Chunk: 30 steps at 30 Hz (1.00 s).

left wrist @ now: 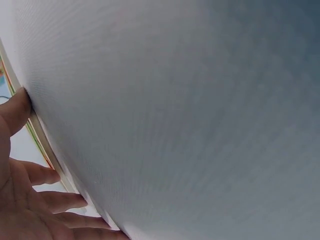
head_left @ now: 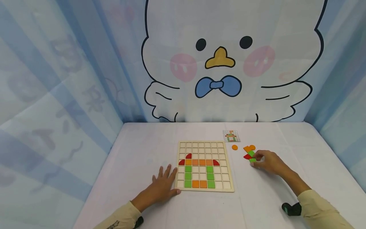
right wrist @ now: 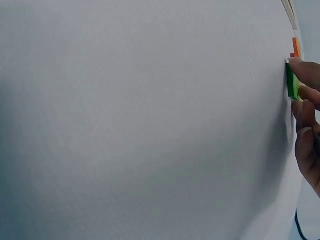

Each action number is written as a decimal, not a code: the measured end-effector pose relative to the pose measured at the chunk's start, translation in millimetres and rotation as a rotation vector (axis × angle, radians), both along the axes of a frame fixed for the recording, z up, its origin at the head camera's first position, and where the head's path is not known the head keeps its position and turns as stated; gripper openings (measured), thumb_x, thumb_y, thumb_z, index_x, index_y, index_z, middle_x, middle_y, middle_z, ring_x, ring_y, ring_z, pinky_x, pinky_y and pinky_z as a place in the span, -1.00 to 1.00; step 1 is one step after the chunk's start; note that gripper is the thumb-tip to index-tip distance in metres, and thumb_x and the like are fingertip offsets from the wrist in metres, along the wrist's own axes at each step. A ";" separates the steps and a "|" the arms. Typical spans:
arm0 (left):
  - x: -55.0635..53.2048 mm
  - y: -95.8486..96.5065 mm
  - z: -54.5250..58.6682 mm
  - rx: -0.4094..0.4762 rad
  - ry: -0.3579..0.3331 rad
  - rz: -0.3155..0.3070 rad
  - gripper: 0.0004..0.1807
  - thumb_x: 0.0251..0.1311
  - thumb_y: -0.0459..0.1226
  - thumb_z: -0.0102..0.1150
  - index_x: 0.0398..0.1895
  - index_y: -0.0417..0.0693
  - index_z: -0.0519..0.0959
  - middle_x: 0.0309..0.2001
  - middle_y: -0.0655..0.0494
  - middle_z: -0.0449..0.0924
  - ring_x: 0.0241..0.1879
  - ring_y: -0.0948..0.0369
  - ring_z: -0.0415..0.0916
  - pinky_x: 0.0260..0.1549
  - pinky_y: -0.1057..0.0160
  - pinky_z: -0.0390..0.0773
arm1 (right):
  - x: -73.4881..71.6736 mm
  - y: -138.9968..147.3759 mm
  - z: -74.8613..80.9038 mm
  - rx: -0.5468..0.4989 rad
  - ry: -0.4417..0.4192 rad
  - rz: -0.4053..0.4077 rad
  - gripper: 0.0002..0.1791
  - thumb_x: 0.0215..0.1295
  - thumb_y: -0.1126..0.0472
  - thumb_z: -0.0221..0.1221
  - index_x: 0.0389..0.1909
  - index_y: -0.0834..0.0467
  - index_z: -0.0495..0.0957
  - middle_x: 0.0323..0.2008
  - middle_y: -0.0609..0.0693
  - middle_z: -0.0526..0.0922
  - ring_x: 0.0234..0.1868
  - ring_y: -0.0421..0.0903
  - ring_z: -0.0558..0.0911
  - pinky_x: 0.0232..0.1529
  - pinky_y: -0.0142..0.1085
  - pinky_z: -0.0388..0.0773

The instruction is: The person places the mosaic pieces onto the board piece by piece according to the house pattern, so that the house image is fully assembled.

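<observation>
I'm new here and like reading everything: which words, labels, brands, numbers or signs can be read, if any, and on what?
No text can be read for certain.
Curtain on the picture's left: faint letter-like shapes, too blurred to read.
Left sleeve: a dark mark, too small to make out.
Pattern card: a tiny coloured picture, no readable text.

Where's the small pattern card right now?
In the head view, the card lies right of center, just beyond the far right corner of the board, with an orange disc close by on its near side.
</observation>
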<state>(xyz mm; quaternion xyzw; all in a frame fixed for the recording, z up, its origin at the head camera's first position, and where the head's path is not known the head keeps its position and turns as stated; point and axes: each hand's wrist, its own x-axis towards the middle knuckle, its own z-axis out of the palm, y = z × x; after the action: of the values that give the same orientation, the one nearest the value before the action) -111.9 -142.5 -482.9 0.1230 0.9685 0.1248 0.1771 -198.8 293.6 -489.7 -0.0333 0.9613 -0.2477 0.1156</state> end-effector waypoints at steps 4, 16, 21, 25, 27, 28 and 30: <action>-0.3 0.2 1.0 0.001 0.008 -0.002 -0.04 0.16 0.19 0.22 0.52 -0.02 0.11 0.54 -0.21 -0.04 0.48 -0.36 -0.13 0.17 -0.51 0.14 | 0.1 -1.2 -1.9 -0.008 0.028 -0.003 -0.66 0.12 0.10 0.41 -0.15 0.17 0.60 -0.26 0.07 0.62 -0.20 0.02 0.50 -0.16 -0.09 0.55; -3.0 -1.7 -7.2 -0.011 0.017 -0.010 -0.03 0.16 0.21 0.21 0.53 0.01 0.10 0.55 -0.18 -0.05 0.48 -0.35 -0.12 0.17 -0.50 0.15 | 4.0 -4.1 -0.2 -0.008 -0.013 -0.072 -0.55 0.14 0.10 0.39 -0.03 0.28 0.58 -0.22 0.15 0.62 -0.23 0.00 0.49 -0.24 -0.20 0.55; -4.3 -1.8 -8.5 -0.019 0.019 -0.012 -0.03 0.17 0.23 0.18 0.53 0.01 0.09 0.55 -0.18 -0.06 0.48 -0.36 -0.13 0.18 -0.50 0.15 | 4.6 -4.5 0.0 -0.013 -0.015 -0.084 -0.49 0.14 0.09 0.39 0.02 0.31 0.56 -0.23 0.15 0.62 -0.22 0.02 0.50 -0.21 -0.17 0.59; -4.7 -1.9 -8.2 -0.020 0.016 -0.011 -0.03 0.17 0.22 0.18 0.54 0.01 0.08 0.55 -0.18 -0.07 0.48 -0.35 -0.14 0.18 -0.50 0.14 | 4.4 -4.8 -1.3 -0.022 -0.004 -0.080 -0.51 0.13 0.11 0.39 0.01 0.30 0.56 -0.25 0.13 0.61 -0.22 0.02 0.49 -0.22 -0.19 0.58; -4.6 -2.0 -7.9 -0.016 0.011 -0.009 -0.03 0.17 0.22 0.19 0.54 0.01 0.08 0.55 -0.18 -0.07 0.48 -0.35 -0.14 0.19 -0.50 0.14 | 4.4 -4.9 -2.6 -0.026 0.007 -0.076 -0.55 0.13 0.12 0.39 -0.02 0.28 0.55 -0.25 0.13 0.61 -0.23 0.02 0.49 -0.22 -0.19 0.57; -4.4 -2.0 -7.5 -0.014 0.007 -0.008 -0.03 0.17 0.21 0.19 0.54 0.01 0.08 0.56 -0.17 -0.08 0.48 -0.35 -0.14 0.19 -0.50 0.13 | 4.4 -4.8 -3.3 -0.029 0.013 -0.070 -0.56 0.14 0.13 0.39 -0.03 0.26 0.54 -0.25 0.13 0.61 -0.23 0.02 0.50 -0.21 -0.18 0.58; -3.6 -2.2 -7.1 -0.010 -0.001 -0.007 -0.03 0.17 0.20 0.20 0.54 0.01 0.07 0.56 -0.17 -0.08 0.49 -0.35 -0.15 0.19 -0.50 0.13 | 4.7 -4.8 -4.4 -0.036 0.026 -0.053 -0.58 0.15 0.15 0.38 -0.03 0.24 0.53 -0.24 0.15 0.61 -0.23 0.03 0.51 -0.20 -0.15 0.59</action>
<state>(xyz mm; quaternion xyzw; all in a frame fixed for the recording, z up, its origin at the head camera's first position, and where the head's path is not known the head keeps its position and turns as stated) -115.5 -144.7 -489.9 0.1254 0.9685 0.1196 0.1786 -194.1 288.7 -494.1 -0.0129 0.9587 -0.2673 0.0961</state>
